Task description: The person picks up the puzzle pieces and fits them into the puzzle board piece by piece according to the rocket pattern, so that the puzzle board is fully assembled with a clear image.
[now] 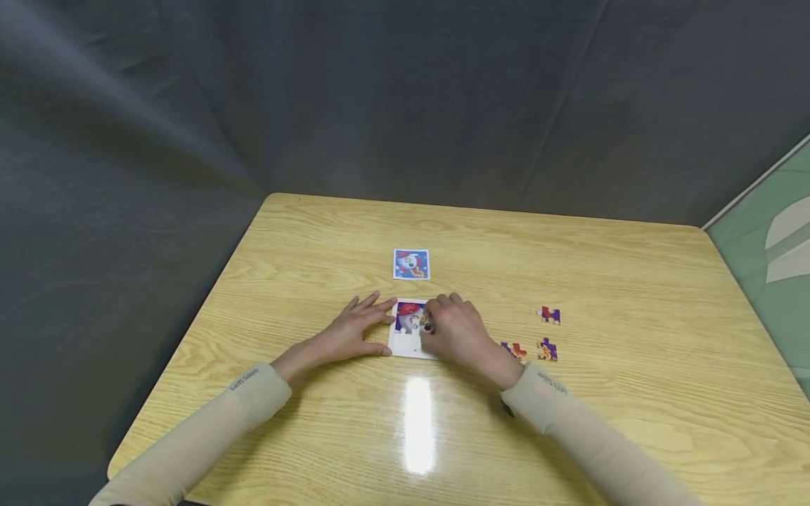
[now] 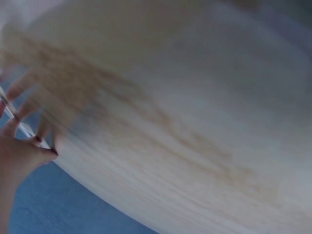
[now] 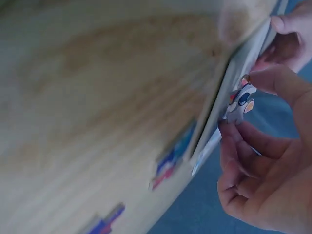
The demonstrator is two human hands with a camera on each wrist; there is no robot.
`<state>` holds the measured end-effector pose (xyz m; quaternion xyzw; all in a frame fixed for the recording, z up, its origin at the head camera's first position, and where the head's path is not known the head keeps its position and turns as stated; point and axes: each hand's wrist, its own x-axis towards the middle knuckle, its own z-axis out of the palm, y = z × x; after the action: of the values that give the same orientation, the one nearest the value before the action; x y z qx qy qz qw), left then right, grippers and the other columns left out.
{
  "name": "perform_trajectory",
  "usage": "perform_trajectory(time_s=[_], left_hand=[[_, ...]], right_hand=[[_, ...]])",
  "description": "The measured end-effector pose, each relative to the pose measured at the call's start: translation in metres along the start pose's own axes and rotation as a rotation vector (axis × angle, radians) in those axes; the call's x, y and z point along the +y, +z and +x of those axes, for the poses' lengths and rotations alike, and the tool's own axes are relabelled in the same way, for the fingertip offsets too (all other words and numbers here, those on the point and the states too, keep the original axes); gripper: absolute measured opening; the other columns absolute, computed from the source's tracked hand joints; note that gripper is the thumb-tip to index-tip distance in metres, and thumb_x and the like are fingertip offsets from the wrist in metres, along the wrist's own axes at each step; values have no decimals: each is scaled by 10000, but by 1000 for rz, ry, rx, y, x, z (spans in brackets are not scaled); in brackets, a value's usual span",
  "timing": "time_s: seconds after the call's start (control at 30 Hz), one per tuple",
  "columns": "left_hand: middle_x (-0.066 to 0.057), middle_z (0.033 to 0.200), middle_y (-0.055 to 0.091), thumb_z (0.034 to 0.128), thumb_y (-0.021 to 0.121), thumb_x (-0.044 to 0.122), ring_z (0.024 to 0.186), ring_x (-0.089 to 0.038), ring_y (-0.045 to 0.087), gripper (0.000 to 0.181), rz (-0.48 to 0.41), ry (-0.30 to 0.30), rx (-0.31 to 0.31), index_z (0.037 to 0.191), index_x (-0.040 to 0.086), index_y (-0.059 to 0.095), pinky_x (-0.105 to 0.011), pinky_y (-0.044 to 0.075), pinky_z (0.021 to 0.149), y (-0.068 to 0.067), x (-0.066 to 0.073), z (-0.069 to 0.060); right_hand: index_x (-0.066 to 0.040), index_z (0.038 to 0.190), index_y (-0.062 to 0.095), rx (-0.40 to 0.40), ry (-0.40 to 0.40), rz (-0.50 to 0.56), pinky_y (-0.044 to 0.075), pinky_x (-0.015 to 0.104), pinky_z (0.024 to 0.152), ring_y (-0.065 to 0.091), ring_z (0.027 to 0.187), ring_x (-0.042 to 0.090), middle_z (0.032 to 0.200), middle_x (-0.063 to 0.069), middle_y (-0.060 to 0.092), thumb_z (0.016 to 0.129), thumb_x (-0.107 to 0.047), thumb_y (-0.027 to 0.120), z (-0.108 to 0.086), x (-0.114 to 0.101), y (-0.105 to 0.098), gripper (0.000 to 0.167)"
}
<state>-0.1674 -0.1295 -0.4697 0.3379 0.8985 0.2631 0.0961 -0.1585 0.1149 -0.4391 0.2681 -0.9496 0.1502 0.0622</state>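
A small white puzzle frame [image 1: 405, 346] lies on the table between the two hands. Joined pieces [image 1: 407, 316] fill its upper part with a red and grey rocket picture; bare white shows below. My left hand [image 1: 357, 329] has its fingers spread, with thumb and fingertips touching the frame's left edge. My right hand [image 1: 457, 330] hovers over the frame's right side. It pinches a jigsaw piece [image 3: 240, 105] between thumb and fingers; in the right wrist view the piece is tilted just above the frame.
Behind the frame lies a reference card [image 1: 411, 264] with the rocket picture. To the right are loose jigsaw pieces: one farther back [image 1: 549, 315], one nearer [image 1: 547, 349], and another [image 1: 515, 350] beside the right wrist. A dark curtain [image 1: 405, 105] hangs behind the wooden table [image 1: 316, 436].
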Motion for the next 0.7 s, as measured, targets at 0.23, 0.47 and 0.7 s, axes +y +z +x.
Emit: perform_trajectory(time_s=[0.23, 0.47, 0.7], left_hand=[[-30, 1566, 280, 828, 725, 430, 1464, -318, 110, 581, 0, 6, 6, 1297, 117, 581, -576, 22, 1158, 1, 0, 1], [-39, 1566, 273, 824, 727, 431, 1463, -324, 107, 578, 13, 2, 2, 1290, 120, 582, -579, 15, 1157, 1, -1, 1], [-51, 1564, 276, 820, 731, 423, 1460, -338, 114, 576, 4, 12, 7, 1285, 116, 583, -590, 18, 1152, 0, 0, -1]], right_hand=[[-80, 852, 669, -1, -36, -8, 467, 338, 596, 497, 726, 198, 805, 23, 562, 775, -164, 713, 0, -1, 1, 123], [-45, 978, 723, -60, -84, 42, 491, 314, 647, 537, 773, 195, 892, 47, 625, 739, -265, 837, -10, 10, -10, 344], [-56, 1031, 711, -85, -107, 90, 504, 329, 715, 557, 821, 202, 935, 60, 634, 729, -293, 839, -14, 14, -4, 404]])
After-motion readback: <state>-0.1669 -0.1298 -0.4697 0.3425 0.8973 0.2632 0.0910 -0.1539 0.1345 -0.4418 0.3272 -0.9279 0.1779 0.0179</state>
